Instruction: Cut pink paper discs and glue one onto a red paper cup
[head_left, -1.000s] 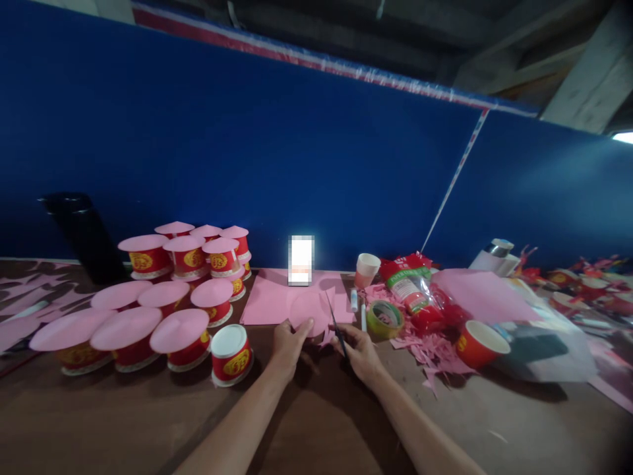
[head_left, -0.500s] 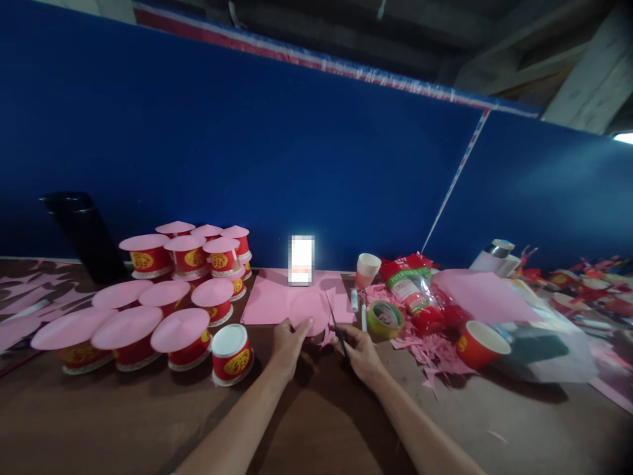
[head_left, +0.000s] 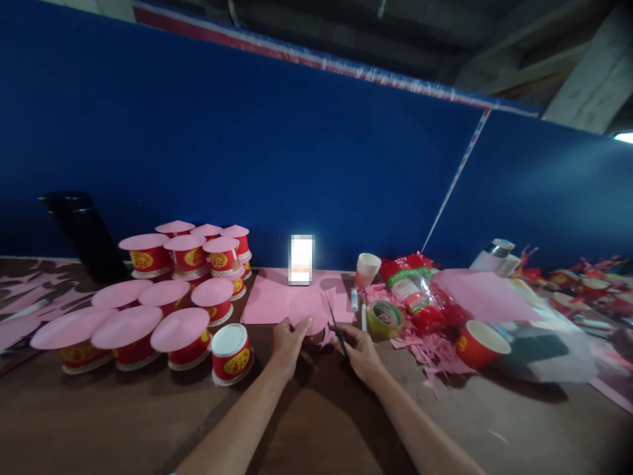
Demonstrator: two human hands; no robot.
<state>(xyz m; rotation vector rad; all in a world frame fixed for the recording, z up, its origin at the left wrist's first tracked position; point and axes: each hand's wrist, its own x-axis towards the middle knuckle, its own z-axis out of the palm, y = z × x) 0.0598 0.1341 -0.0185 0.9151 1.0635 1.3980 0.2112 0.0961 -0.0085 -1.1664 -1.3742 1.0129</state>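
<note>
My left hand (head_left: pixel 290 340) pinches the lower left edge of a round piece of pink paper (head_left: pixel 310 311), thumb on top. In my right hand (head_left: pixel 362 353) is a pair of dark scissors (head_left: pixel 338 333), its blades pointing up and away beside the right edge of the disc. A small pink offcut (head_left: pixel 327 336) hangs near the blades. Behind the disc lie pink paper sheets (head_left: pixel 267 297), with a lit phone (head_left: pixel 301 260), its screen blurred out, standing at their back. To the left of my left hand an upturned red paper cup (head_left: pixel 232 356) shows its white base.
Several red cups with pink paper tops (head_left: pixel 180 330) stand at the left, near a black bottle (head_left: pixel 86 234). At the right are green tape (head_left: pixel 386 320), pink scraps (head_left: pixel 445 353), a red plastic bag (head_left: pixel 413 287) and a tilted red cup (head_left: pixel 482 344). A blue partition (head_left: pixel 297 145) rises behind.
Almost nothing differs. The pink disc looks very slightly shifted in my left hand; both hands and the scissors keep their places.
</note>
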